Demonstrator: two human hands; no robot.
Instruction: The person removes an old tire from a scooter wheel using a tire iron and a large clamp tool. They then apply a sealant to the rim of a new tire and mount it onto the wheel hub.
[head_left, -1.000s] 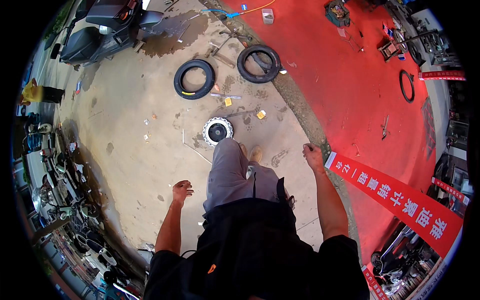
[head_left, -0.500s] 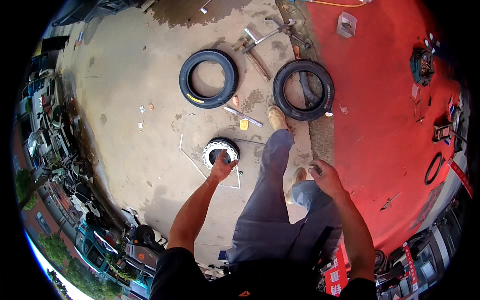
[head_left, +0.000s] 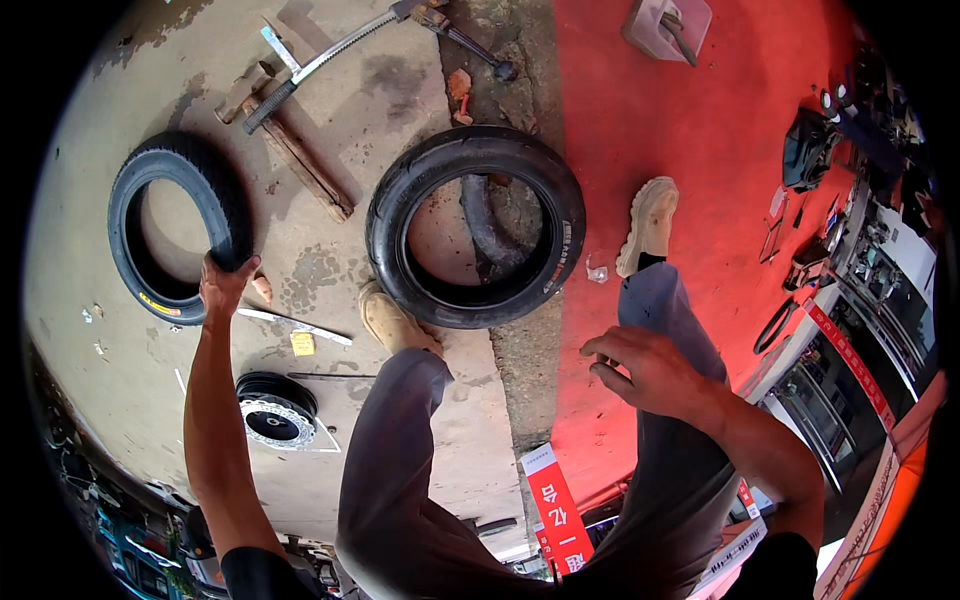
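Observation:
My left hand (head_left: 222, 288) reaches to the black tyre (head_left: 232, 190) lying on the concrete at the left. Its thumb is outside the tread and its fingers are at the inner edge, so the near side of the tyre is in its grip. My right hand (head_left: 655, 370) hangs above my right leg with loosely stretched fingers and nothing in it. Another black tyre (head_left: 395, 230) lies between my feet, touching or just beside my left shoe (head_left: 395, 322). Below my left hand, near my forearm, a wheel hub (head_left: 278, 418) with a pale toothed rim lies on the ground.
A wooden-handled hammer (head_left: 305, 168) and a long metal tool with a black grip (head_left: 335, 52) lie beyond the tyres. A flat metal bar (head_left: 295, 326) and a yellow card (head_left: 302, 344) are near the hub. A clear bin (head_left: 648, 30) stands on the red floor (head_left: 620, 110).
My view has shifted right and closer to the ground. My left hand has gone from over the wheel hub to the left tyre and closed on it. My right foot has stepped forward onto the red floor.

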